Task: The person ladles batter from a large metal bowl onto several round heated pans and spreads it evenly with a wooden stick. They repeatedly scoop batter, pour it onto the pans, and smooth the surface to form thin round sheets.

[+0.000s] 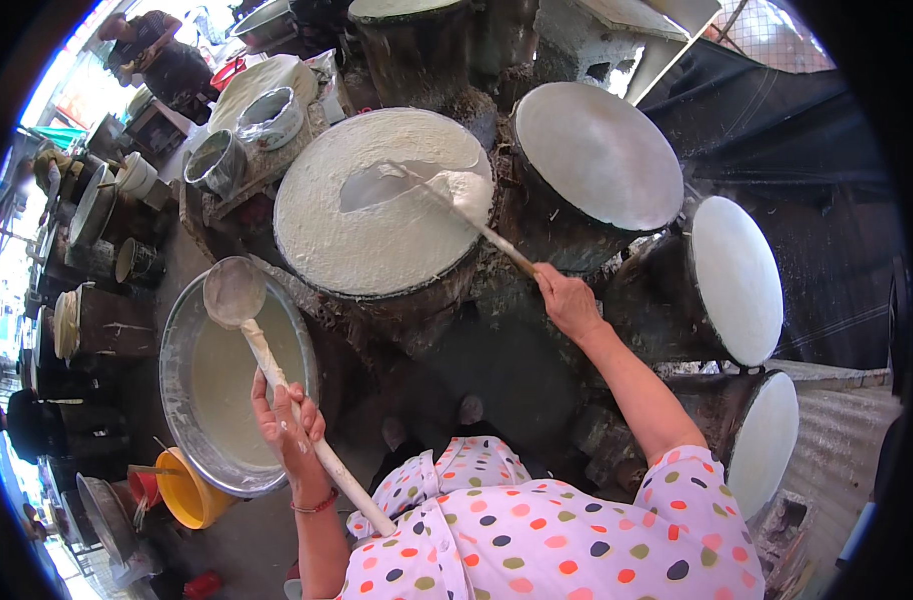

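Observation:
In my left hand is the pale, wrapped handle of a long ladle, its round bowl upturned above the rim of a wide metal basin of cloudy, pale liquid. My right hand grips the end of a long stick. The stick's far end reaches over a large round griddle coated with pale, rough batter. A smooth grey patch lies bare within the coating. Beside the stick, at the griddle's right, a whiter mound of batter is heaped.
More round griddles curve round to the right, with dark sides. Buckets and a dough-like mass stand at upper left. A yellow bucket is by the basin. A person stands at far upper left; a black tarp hangs right.

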The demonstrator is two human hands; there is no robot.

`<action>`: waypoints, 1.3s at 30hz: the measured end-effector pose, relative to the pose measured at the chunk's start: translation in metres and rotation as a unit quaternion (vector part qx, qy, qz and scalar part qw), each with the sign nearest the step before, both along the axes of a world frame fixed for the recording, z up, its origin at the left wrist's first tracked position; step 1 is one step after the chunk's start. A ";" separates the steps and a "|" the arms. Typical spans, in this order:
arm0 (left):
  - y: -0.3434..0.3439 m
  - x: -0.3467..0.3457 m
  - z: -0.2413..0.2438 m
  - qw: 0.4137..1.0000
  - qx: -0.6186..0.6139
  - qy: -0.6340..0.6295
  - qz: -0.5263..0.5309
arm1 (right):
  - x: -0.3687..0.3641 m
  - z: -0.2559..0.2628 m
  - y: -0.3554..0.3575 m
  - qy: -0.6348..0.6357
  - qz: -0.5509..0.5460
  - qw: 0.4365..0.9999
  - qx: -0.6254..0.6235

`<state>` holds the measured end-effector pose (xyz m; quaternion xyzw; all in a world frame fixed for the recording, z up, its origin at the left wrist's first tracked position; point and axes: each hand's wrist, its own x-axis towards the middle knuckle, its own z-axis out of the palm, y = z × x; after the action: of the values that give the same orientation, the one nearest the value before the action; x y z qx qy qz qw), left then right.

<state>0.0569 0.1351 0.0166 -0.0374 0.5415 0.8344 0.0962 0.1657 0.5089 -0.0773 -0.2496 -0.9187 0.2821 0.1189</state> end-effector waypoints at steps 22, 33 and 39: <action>0.044 -0.052 0.017 0.990 0.049 -0.011 -0.129 | -0.093 0.020 -0.098 0.132 -0.132 0.974 -0.125; 0.036 -0.086 0.008 0.982 0.091 -0.040 -0.159 | -0.121 0.016 -0.161 0.138 -0.123 0.970 -0.155; 0.020 -0.103 0.001 0.981 0.105 -0.027 -0.159 | -0.077 0.016 -0.132 0.151 -0.243 0.945 -0.161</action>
<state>-0.0462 0.1554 0.0173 0.0367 0.4469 0.8593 0.2461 0.0882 0.3771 -0.0609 -0.4359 -0.7437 0.4231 0.2791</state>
